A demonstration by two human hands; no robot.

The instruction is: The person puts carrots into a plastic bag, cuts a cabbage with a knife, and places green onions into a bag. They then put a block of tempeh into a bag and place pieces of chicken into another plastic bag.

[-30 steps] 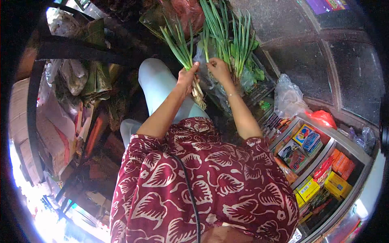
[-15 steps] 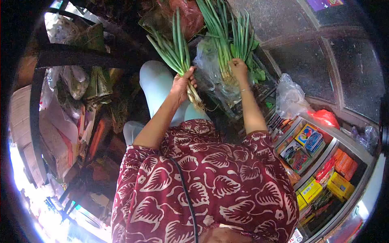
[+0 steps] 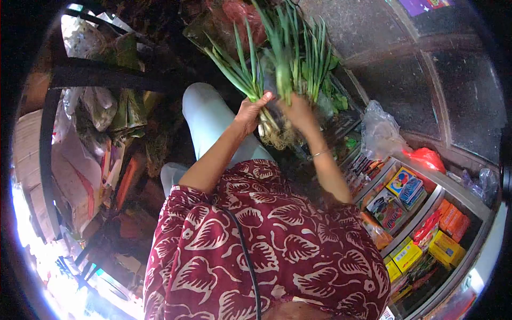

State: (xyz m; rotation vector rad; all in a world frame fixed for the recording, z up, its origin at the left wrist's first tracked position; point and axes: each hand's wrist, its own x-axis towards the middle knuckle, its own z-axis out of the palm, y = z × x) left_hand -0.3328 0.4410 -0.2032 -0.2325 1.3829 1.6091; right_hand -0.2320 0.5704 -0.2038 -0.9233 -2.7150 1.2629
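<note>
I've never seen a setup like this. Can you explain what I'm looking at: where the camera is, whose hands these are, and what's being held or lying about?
There is no robot here. A person wears the camera on their head, so it looks down past their patterned red top at their own bare hands. Picture left is the person's left.

The left hand grips a bunch of green onions, roots toward the body. The right hand is blurred but appears to hold more green onions.

Beyond it are further onion stalks and some leafy greens. To the right lie a clear plastic bag and a red bag, beside a divided case of small boxes, including a yellow box. The dark clutter at left is hard to make out.
</note>
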